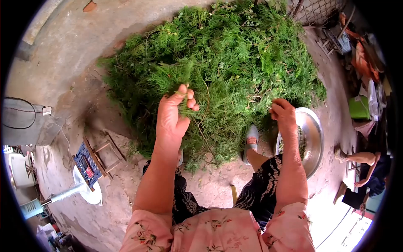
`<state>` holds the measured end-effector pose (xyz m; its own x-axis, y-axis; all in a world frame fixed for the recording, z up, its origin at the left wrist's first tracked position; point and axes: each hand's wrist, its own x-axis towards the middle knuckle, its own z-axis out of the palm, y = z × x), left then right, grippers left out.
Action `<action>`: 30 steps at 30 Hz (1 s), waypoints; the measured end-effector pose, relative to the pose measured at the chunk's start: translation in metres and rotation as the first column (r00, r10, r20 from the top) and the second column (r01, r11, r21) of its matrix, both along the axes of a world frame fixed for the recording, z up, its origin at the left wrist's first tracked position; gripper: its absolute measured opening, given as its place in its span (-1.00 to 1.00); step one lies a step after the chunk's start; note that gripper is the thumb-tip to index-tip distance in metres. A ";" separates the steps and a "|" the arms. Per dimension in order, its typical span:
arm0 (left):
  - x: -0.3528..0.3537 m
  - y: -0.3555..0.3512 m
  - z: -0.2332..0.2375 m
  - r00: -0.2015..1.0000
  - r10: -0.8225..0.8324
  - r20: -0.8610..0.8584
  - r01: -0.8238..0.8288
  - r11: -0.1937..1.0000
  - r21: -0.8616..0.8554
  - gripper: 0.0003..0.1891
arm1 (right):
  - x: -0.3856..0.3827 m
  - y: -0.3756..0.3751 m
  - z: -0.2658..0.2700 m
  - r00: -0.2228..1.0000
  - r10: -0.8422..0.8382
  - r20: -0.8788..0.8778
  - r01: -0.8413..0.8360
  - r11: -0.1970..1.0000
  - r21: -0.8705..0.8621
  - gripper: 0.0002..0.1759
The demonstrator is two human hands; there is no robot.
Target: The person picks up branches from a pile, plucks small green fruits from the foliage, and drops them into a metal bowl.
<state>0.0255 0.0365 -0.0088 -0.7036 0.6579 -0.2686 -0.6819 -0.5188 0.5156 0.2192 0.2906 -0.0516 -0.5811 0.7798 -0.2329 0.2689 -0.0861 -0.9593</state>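
Note:
A large heap of green arborvitae branches lies on the ground in front of me. My left hand is raised over the near side of the heap, its fingers closed on a small arborvitae sprig. To the right, my right hand has its fingers pinched together at the edge of the heap, just above the rim of a metal basin. What those fingertips hold, if anything, is too small to make out. Small greenish pieces lie in the basin, partly hidden by my right forearm.
At the left stand a small wooden stool and a white pedestal fan. Another person sits at the far right. Bags and a green container line the right side. My feet are between the heap and the basin.

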 end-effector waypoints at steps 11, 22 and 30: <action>-0.010 -0.007 -0.010 0.989 0.125 0.072 -0.134 0.982 0.133 -0.88 | 0.170 0.118 -0.101 0.500 -0.346 0.794 -0.401 0.721 0.566 -0.79; -0.006 0.002 -0.013 0.933 0.350 0.084 -0.355 0.933 0.054 -0.82 | 0.007 -0.112 0.027 0.661 0.750 0.007 -0.749 0.660 -0.059 -0.60; -0.058 -0.023 -0.049 0.962 0.124 0.243 -0.172 0.967 0.188 -0.80 | 0.023 -0.104 0.063 0.815 0.505 0.284 -0.554 0.824 0.123 -0.84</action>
<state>-0.0326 0.0134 -0.0579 -0.7333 0.6089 -0.3026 -0.6759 -0.7009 0.2276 0.2425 0.1871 0.0111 -0.8655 0.4085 -0.2900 0.4310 0.3121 -0.8467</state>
